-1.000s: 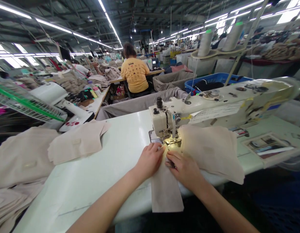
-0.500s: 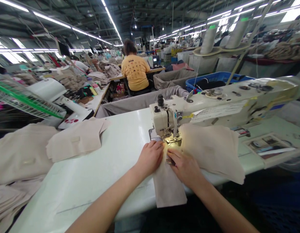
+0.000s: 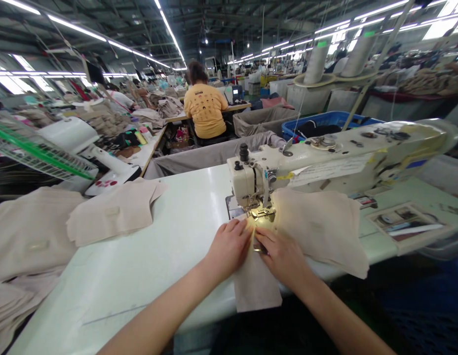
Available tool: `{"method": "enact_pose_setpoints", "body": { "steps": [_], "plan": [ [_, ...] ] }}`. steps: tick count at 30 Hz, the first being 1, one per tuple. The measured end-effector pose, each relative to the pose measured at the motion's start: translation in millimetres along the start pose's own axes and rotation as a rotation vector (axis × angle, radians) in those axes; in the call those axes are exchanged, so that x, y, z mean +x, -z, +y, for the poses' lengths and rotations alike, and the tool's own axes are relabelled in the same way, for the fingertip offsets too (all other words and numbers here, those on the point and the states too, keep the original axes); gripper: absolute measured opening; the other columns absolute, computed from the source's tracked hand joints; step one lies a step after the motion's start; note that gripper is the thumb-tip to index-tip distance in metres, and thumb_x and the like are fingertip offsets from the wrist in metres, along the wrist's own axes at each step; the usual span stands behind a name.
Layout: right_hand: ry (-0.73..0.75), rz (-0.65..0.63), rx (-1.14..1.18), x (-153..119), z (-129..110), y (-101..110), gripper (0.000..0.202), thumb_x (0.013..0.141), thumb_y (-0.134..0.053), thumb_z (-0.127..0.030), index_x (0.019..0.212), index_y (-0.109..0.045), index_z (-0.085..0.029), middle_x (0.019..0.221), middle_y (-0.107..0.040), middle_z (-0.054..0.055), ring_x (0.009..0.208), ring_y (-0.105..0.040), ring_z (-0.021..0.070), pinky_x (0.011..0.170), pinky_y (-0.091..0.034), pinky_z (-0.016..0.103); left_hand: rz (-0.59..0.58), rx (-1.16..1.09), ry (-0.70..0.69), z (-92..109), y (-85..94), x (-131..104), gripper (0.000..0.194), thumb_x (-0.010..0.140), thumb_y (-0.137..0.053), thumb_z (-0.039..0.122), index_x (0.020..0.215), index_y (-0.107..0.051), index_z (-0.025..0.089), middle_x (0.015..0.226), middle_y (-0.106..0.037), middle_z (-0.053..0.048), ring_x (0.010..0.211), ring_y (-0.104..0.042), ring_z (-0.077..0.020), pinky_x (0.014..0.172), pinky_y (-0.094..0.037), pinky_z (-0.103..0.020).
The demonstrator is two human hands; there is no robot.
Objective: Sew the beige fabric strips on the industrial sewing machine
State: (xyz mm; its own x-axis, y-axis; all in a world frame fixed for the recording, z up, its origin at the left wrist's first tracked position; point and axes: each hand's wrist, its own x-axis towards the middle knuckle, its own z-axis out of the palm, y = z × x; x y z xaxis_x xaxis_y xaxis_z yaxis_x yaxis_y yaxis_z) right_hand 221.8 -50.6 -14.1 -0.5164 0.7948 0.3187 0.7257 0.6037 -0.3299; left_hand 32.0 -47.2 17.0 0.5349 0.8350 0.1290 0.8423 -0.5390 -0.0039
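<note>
Left hand (image 3: 230,245): fingers bunched on the beige strip (image 3: 257,290). Right hand (image 3: 284,255): fingers curled at its other edge. Whether either pinches the strip, we cannot tell. We see it under and nearside of the grip, sewing machine (image 3: 244,185) just beyond, beige panels (image 3: 321,229) to the right.

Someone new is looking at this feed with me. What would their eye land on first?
Probably the sewing machine right of centre, its yellow-lit needle area drawing the eye to the left hand and right hand on pale cloth just in front. Next might come the bright yellow shirt of a person seated beyond the table, then the white fan with a green band at far left.
</note>
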Motion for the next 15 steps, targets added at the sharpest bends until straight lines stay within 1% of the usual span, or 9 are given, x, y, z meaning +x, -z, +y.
{"method": "enact_pose_setpoints", "body": {
  "steps": [3, 6, 9, 15],
  "plan": [
    [0.032, 0.014, 0.006, -21, -1, -1, 0.039, 0.082, -0.056, -0.007, 0.119, -0.067, -0.014, 0.126, -0.071, 0.011, 0.095, -0.073, 0.0238, 0.076, -0.060, 0.033, -0.016, -0.040, -0.065, 18, 0.7, -18, 0.031, 0.094, -0.056, 0.023, 0.125, -0.059, 0.017, 0.131, -0.062, -0.011, 0.118, -0.057, -0.0288, 0.094, -0.053, -0.043],
    [0.054, 0.030, 0.015, -33, -1, -3, 0.037, 0.085, -0.054, -0.008, 0.119, -0.067, -0.015, 0.123, -0.072, 0.011, 0.091, -0.074, 0.0224, 0.076, -0.060, 0.031, 0.026, -0.052, -0.097, 24, -2.1, -28, 0.035, 0.094, -0.056, 0.021, 0.129, -0.057, 0.015, 0.135, -0.060, -0.012, 0.121, -0.055, -0.0289, 0.097, -0.053, -0.042],
    [0.050, 0.021, 0.022, -27, 2, -4, 0.035, 0.086, -0.054, -0.007, 0.117, -0.068, -0.016, 0.124, -0.071, 0.010, 0.093, -0.073, 0.0218, 0.080, -0.059, 0.030, 0.058, -0.058, -0.090, 16, -5.2, -25, 0.033, 0.095, -0.055, 0.021, 0.127, -0.059, 0.016, 0.132, -0.062, -0.012, 0.121, -0.056, -0.0290, 0.095, -0.054, -0.043],
    [-0.013, -0.087, 0.018, 9, 5, 3, 0.027, 0.088, -0.057, -0.007, 0.110, -0.069, -0.018, 0.122, -0.071, 0.009, 0.099, -0.071, 0.0228, 0.084, -0.057, 0.032, 0.070, -0.082, -0.085, -11, -6.8, -4, 0.029, 0.097, -0.053, 0.023, 0.124, -0.061, 0.016, 0.128, -0.064, -0.012, 0.120, -0.058, -0.0282, 0.096, -0.054, -0.045]
  ]
}}
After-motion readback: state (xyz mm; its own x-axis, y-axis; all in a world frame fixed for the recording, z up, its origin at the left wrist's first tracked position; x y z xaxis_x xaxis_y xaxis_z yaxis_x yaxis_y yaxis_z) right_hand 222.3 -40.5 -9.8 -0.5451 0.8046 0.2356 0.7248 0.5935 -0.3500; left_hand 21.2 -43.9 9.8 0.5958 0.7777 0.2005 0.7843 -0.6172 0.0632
